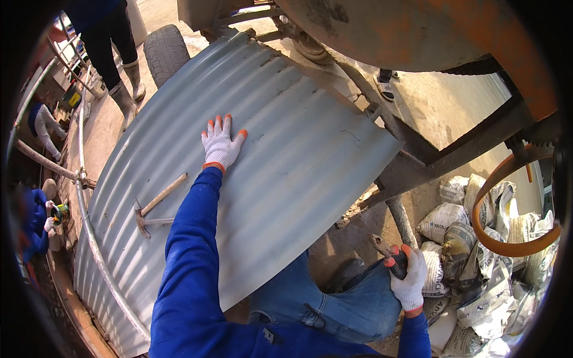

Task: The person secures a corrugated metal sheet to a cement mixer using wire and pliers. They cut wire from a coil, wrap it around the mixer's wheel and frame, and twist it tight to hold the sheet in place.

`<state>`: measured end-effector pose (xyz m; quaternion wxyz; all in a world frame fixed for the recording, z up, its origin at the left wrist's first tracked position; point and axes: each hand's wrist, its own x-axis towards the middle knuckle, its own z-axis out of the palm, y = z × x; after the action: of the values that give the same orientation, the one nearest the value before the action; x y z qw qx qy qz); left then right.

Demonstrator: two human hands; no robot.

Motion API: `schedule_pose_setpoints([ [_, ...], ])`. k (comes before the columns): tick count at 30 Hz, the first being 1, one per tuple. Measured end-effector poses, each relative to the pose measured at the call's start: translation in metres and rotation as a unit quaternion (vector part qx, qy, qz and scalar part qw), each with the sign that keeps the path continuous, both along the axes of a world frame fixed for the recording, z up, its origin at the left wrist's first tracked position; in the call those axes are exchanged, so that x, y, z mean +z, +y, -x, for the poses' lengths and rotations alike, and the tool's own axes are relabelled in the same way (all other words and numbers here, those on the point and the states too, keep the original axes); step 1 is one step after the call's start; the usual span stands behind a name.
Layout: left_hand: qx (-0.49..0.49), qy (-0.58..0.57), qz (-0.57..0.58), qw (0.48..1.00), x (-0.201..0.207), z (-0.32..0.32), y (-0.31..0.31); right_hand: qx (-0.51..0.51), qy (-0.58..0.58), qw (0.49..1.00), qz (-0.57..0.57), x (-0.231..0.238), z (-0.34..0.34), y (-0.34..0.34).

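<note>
My left hand [221, 145], in a white knit glove with orange fingertips, lies flat with spread fingers on a large grey corrugated metal sheet [280, 149]. Gripped in my right hand [411, 279], gloved the same way, is a pair of pliers [382, 246] with red and black handles. Its jaws point up and left, over my knee and beyond the sheet's near right edge. On the sheet, left of my left forearm, rest a wooden-handled hammer [162, 195] and a second hammer-like tool [142, 225] with a grey handle. My sleeve partly covers the grey handle's end.
Crumpled cement bags [486, 301] are piled at right beneath a curved orange metal band [486, 232]. A rusty drum machine [406, 30] with a tyre [166, 53] stands ahead. Metal pipes [98, 256] run along the left. Other people [107, 42] stand or crouch beyond the sheet.
</note>
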<state>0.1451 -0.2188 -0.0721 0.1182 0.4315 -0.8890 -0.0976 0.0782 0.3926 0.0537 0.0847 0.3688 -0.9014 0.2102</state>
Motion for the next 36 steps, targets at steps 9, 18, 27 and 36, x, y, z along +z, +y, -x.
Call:
schedule_pose_setpoints([
  [9, -0.128, 0.045, 0.067, 0.989, 0.050, 0.080, 0.007, 0.016, 0.005, 1.000, -0.013, 0.003, -0.002, 0.009],
  [18, -0.153, 0.001, 0.066, 0.986, 0.057, 0.206, 0.024, -0.031, 0.002, 0.999, -0.038, 0.009, -0.016, 0.026],
  [27, -0.116, 0.119, 0.015, 0.986, 0.021, 0.104, 0.061, -0.036, 0.015, 0.999, -0.016, 0.004, 0.002, 0.026],
  [36, 0.005, 0.029, -0.097, 0.995, -0.037, -0.197, 0.147, 0.097, -0.044, 0.993, 0.052, -0.021, 0.039, 0.001],
])
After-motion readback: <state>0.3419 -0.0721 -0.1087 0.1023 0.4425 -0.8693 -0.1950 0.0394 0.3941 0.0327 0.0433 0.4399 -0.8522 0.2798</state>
